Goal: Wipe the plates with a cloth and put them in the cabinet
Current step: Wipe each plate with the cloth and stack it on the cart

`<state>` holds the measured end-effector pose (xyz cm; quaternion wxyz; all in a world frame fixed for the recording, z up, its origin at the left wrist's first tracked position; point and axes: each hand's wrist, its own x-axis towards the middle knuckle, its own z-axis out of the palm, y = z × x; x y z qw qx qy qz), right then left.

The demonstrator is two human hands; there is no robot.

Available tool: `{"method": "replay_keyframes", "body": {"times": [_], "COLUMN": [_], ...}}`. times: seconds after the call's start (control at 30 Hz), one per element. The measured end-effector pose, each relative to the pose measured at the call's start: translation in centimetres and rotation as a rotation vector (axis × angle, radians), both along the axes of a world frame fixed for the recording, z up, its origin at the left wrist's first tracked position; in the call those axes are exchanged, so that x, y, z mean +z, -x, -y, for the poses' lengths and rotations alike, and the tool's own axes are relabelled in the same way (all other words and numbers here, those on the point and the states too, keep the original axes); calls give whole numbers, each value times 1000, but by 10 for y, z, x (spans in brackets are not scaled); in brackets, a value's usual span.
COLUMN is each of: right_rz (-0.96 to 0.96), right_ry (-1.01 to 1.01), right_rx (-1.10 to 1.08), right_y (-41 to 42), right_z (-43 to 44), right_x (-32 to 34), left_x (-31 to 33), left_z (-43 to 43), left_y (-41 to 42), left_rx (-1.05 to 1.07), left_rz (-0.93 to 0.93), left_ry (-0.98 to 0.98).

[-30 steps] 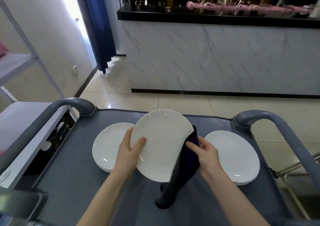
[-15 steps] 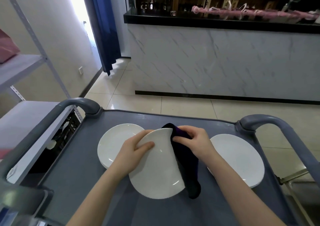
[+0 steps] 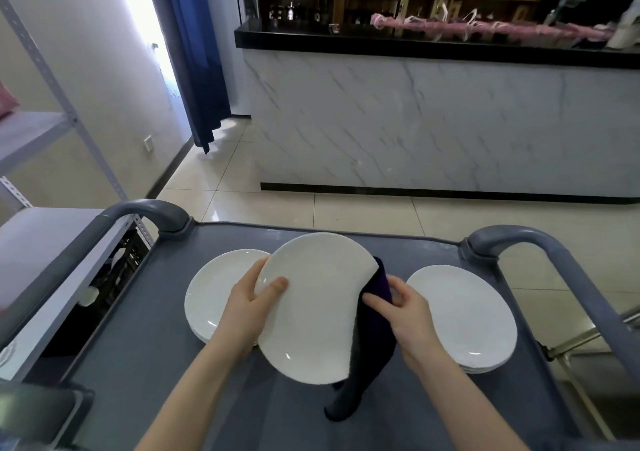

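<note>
Plate tilted between both hands, cloth at its right edge

Left hand [image 3: 250, 307] pinches the round white ceramic plate [image 3: 311, 307] at its left rim, thumb on the face, holding it tilted above the grey cart tray [image 3: 145, 364]. Right hand [image 3: 407, 315], nearer the right rim, clutches the dark purple cloth [image 3: 372, 343] wrapped over that edge.

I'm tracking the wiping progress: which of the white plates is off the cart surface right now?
The middle plate, held tilted by the left hand while the right hand presses the dark cloth to its edge. The left plate and right plate lie flat on the cart.
</note>
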<state>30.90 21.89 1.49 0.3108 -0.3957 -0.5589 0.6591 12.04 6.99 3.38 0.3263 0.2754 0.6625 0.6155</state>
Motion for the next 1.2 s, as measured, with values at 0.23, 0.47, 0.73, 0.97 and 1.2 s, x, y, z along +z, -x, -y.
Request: {"method": "replay_keyframes", "body": {"times": [0.23, 0.47, 0.73, 0.97, 1.2], "right_rz": [131, -216, -183, 24, 188], "right_ry": [-260, 138, 311, -199, -314], "right_rx": [389, -51, -179, 212, 340], "right_y": [15, 11, 8, 17, 34], "right_z": [-21, -12, 14, -25, -29], "right_x": [37, 19, -1, 40, 42], "left_x": [28, 10, -14, 16, 8], "left_z": [-20, -8, -19, -14, -10], "left_y": [14, 4, -18, 5, 0], "left_rx": [-385, 63, 276, -235, -202], "left_rz": [-263, 25, 46, -342, -372], "left_ry": [204, -41, -72, 110, 66]}}
